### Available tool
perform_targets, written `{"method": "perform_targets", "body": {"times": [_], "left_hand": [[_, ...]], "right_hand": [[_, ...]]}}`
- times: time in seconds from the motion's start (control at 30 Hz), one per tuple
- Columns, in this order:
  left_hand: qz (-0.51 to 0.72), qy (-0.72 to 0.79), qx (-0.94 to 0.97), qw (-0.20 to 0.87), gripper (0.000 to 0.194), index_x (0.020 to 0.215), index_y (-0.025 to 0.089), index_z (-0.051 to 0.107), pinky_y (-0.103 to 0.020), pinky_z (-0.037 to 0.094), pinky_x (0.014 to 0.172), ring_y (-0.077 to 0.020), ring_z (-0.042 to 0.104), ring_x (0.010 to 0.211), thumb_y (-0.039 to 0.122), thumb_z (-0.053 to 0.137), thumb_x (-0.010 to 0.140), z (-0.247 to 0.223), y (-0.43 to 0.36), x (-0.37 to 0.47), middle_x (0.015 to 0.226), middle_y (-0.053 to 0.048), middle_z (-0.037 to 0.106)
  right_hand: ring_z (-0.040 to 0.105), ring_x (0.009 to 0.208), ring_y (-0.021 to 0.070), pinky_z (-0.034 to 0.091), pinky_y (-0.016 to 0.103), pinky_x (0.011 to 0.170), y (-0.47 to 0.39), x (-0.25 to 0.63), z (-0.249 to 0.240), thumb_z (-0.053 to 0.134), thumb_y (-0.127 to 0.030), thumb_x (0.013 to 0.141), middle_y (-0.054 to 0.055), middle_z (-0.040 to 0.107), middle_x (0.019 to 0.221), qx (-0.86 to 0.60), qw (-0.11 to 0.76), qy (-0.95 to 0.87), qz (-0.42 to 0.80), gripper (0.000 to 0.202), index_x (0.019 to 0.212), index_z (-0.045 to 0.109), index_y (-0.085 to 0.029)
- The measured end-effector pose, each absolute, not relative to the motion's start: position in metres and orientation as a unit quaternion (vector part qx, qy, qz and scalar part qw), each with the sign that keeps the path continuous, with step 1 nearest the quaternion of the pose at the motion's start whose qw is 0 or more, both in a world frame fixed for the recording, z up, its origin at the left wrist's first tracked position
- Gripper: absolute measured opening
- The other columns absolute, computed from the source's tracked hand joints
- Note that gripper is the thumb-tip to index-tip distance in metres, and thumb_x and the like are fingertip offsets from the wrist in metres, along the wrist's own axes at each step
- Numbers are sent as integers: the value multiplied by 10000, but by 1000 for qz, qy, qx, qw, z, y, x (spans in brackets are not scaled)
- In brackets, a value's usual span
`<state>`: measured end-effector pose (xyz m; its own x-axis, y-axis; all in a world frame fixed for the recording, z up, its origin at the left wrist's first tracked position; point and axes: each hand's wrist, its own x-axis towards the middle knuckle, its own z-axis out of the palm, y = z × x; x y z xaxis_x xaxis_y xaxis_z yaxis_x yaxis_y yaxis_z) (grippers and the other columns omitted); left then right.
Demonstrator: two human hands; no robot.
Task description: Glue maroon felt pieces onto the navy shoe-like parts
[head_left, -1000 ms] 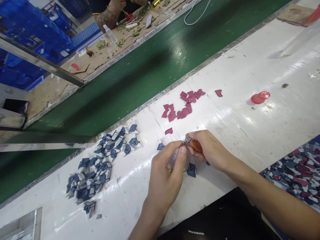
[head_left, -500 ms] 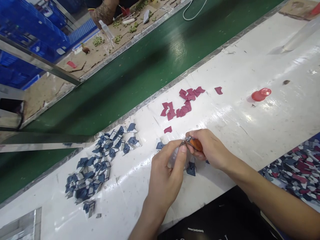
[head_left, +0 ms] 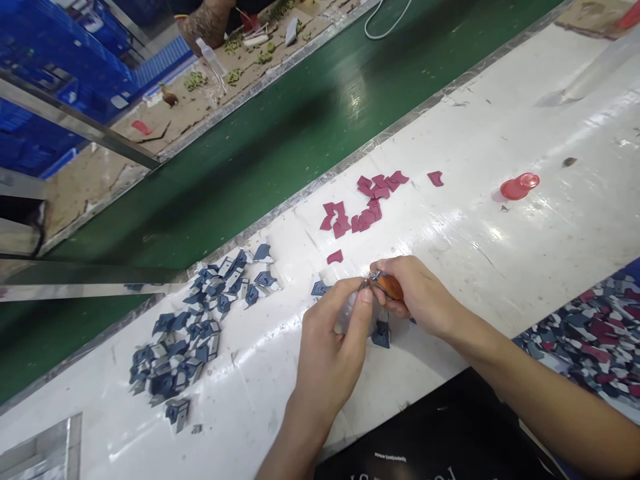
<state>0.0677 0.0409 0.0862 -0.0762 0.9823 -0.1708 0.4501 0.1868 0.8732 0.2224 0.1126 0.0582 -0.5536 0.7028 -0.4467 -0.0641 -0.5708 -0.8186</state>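
My right hand (head_left: pixel 420 293) is closed around a small orange-handled tool (head_left: pixel 391 287) with a metal head, perhaps pliers or nippers. The tool's head points left and meets the fingertips of my left hand (head_left: pixel 333 340). Thumb and forefinger of that hand pinch something small, mostly hidden at the tool's tip. Something clear and rounded (head_left: pixel 345 315) shows behind my left thumb. On the table below, a dark blue piece (head_left: pixel 381 335) lies close under my hands, and another blue piece (head_left: pixel 320 288) is just beyond my left knuckles.
Blue and grey pieces (head_left: pixel 175 360) lie heaped on the white table (head_left: pixel 260 393) at left. Flat maroon pieces (head_left: pixel 370 213) are scattered beyond my hands. A red plastic object (head_left: pixel 520 187) stands at right. Mixed pieces (head_left: pixel 590 340) fill the lower right. Another person's arm (head_left: pixel 207 27) shows across the green floor.
Both hands hold nearly the same pose at the tool's tip. The view has shifted very slightly; nothing on the table has visibly moved.
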Motion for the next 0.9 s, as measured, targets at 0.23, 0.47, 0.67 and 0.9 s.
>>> {"method": "perform_targets", "body": {"times": [0.23,0.47,0.67,0.9], "left_hand": [[329,657,545,404,229,1126,359,761,-255,482,686,-74,550,656,390,535,1114,86,40,68,872,75,682],[332,658,549,394,236,1136,349,770,-275,496,696,-93,546,644,393,540,1110,86,38,69,853,56,672],[330,658,552,392,246,1131,339,777,-289,513,703,-108,566,658,402,539,1107,88,39,70,859,40,687],[332,660,551,387,234,1133,344,777,-283,525,726,-109,571,679,390,550,1104,87,39,72,855,43,687]], "right_hand": [[290,482,107,229,271,461,111,221,58,404,-296,1014,-43,397,494,-399,247,-392,791,450,593,538,-211],[265,480,105,214,267,456,112,222,56,399,-315,1021,-51,379,495,-395,250,-392,792,454,602,542,-213],[267,483,108,210,272,458,111,224,57,390,-305,1023,-52,373,495,-395,246,-390,795,456,600,533,-216],[286,485,110,219,267,458,112,225,55,400,-323,1026,-47,383,496,-399,238,-389,795,462,599,540,-214]]}}
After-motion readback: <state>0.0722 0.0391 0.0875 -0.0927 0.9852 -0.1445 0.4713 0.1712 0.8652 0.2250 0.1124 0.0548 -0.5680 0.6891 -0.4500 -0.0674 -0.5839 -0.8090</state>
